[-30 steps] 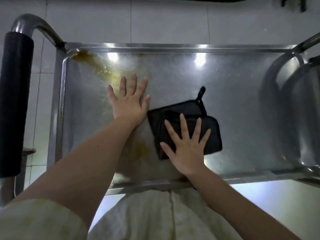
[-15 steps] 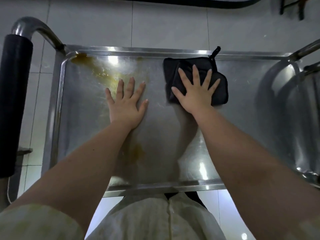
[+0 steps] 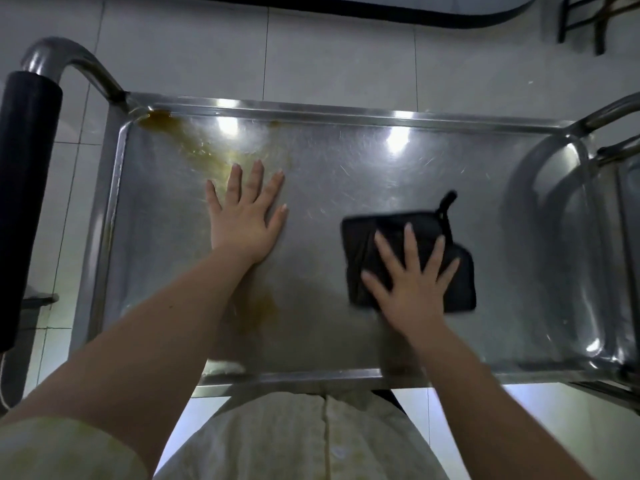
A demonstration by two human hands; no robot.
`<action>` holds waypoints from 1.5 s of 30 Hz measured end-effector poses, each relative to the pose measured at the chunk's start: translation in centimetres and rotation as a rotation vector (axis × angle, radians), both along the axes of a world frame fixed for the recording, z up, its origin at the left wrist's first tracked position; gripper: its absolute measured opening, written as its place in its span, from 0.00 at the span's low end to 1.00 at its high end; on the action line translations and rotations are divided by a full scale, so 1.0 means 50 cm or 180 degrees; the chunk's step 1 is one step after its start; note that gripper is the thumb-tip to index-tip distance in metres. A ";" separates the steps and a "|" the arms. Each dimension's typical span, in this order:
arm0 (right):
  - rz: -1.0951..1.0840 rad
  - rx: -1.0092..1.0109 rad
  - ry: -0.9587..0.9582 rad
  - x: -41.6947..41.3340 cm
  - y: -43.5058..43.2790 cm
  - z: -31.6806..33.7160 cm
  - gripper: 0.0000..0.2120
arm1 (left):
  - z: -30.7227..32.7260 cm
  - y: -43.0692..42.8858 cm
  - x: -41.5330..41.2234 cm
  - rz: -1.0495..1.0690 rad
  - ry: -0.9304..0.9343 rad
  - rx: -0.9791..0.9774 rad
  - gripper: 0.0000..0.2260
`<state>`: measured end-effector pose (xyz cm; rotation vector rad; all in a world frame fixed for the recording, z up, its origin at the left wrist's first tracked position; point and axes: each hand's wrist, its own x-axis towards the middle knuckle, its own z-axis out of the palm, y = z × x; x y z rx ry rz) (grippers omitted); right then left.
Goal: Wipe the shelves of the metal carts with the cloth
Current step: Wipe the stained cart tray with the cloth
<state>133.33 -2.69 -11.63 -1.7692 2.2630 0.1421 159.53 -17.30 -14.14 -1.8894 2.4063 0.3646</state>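
Observation:
The metal cart's top shelf (image 3: 381,174) fills the view, shiny steel with a raised rim. A black folded cloth (image 3: 381,237) with a small hanging loop lies right of the shelf's middle. My right hand (image 3: 412,282) presses flat on the cloth with fingers spread. My left hand (image 3: 247,216) rests flat on the bare steel left of centre, fingers apart, holding nothing. A brown-yellow stain (image 3: 194,147) runs from the far left corner toward my left hand. A fainter brown smear (image 3: 263,310) shows beside my left forearm.
The cart's handle, a steel tube with a black grip (image 3: 24,202), rises at the left. A second steel cart (image 3: 620,271) abuts the right end. Grey tiled floor lies beyond the far rim, with dark furniture legs (image 3: 581,26) at the top right.
My right hand pushed the cloth from the near side to the far rim, then dragged it back toward me and a little to the right. My left hand stayed planted.

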 end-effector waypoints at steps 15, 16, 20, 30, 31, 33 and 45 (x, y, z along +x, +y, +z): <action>0.0205 0.0100 0.0043 -0.078 0.075 0.007 0.36 | 0.001 0.003 -0.004 0.0058 0.0034 -0.0056 0.27; 0.0268 0.0158 -0.0001 -0.072 0.135 0.009 0.35 | 0.000 0.004 -0.003 0.0064 0.0031 -0.0061 0.27; 0.0353 0.0243 -0.0157 -0.084 0.198 0.013 0.36 | -0.008 0.012 0.003 0.0045 0.0060 -0.0147 0.26; -0.0522 0.0183 0.0027 -0.247 -0.347 -0.013 0.40 | -0.019 0.001 0.003 0.0073 0.0011 -0.0242 0.26; -0.0516 0.0188 0.0078 -0.246 -0.343 -0.014 0.39 | -0.019 -0.001 0.001 0.0080 0.0008 -0.0238 0.26; -0.0428 0.0141 0.0163 -0.237 -0.296 -0.016 0.39 | -0.017 -0.002 -0.001 0.0099 0.0003 -0.0212 0.26; -0.0351 0.0225 0.0168 -0.089 0.201 -0.005 0.35 | 0.002 0.004 -0.004 0.0079 -0.0113 -0.0064 0.27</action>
